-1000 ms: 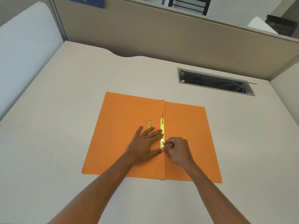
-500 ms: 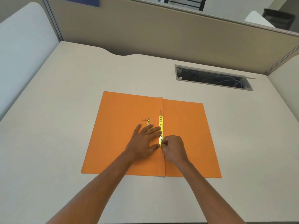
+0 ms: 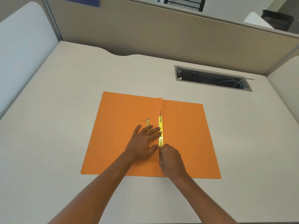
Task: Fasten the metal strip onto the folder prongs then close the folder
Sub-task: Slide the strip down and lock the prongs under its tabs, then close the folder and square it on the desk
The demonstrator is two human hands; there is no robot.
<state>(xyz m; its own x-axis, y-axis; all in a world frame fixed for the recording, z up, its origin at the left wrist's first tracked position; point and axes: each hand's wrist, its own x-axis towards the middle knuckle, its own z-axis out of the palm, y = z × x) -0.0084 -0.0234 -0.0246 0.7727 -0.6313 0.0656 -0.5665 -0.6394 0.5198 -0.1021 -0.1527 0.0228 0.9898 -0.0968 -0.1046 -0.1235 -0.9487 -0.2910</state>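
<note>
Little was shifted since earlier, left hand [image 3: 142,143] spread flat on folder [image 3: 186,135], right hand [image 3: 169,157] pinched at metal strip [image 3: 161,131] near end, desk [image 3: 64,126] open around edges.

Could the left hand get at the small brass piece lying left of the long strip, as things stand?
Probably yes. The left hand lies flat on the open folder, its fingers already over the small brass piece's near end; nothing is in the way.

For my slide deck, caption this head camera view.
Left hand flat on open orange paper folder; right hand at gold metal strip's near end.
</note>
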